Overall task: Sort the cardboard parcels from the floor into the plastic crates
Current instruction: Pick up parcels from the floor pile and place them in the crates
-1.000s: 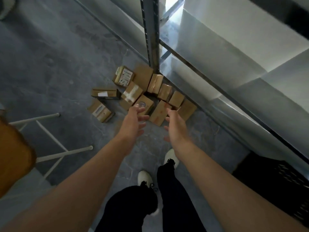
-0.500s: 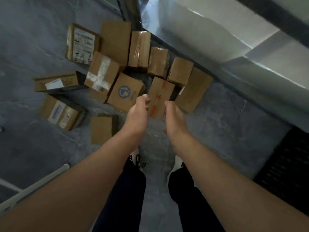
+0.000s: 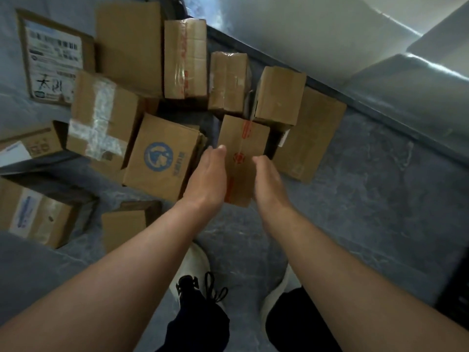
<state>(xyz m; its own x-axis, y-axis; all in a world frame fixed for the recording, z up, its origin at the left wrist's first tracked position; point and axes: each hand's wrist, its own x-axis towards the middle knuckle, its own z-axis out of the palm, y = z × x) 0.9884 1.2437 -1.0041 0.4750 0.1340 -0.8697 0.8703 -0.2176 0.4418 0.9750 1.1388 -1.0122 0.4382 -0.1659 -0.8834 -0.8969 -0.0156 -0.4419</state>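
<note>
Parcel with the red tape (image 3: 243, 148) is the target; it lies flat on the floor (image 3: 355, 199) at the near edge of the pile, between the blue-logo parcel (image 3: 160, 158) on its left and a flat plain parcel (image 3: 309, 138) on its right; a small box (image 3: 279, 95) sits just past its far end. Left hand (image 3: 208, 179) is at its left long edge, right hand (image 3: 269, 181) at its right long edge; palms face in, fingers straight and together; neither is closed round anything. I can't tell whether the palms touch the cardboard yet; too much blur there.

Change over the last second: view dropped from standing height to close above the pile; both hands went from spread and short of the parcels to bracketing this one. I read that as reach finished, squeeze about to start, lift not begun.

Roughly a dozen parcels on the floor, so the sort looks barely started. Next move needs even pressure from both sides, then straight up so the neighbours don't drag.

Dark crate-like shape (image 3: 456, 283) at the right edge, well apart from the pile; probably the drop point, too dark to confirm. Metal rack (image 3: 317, 34) runs behind the pile.
</note>
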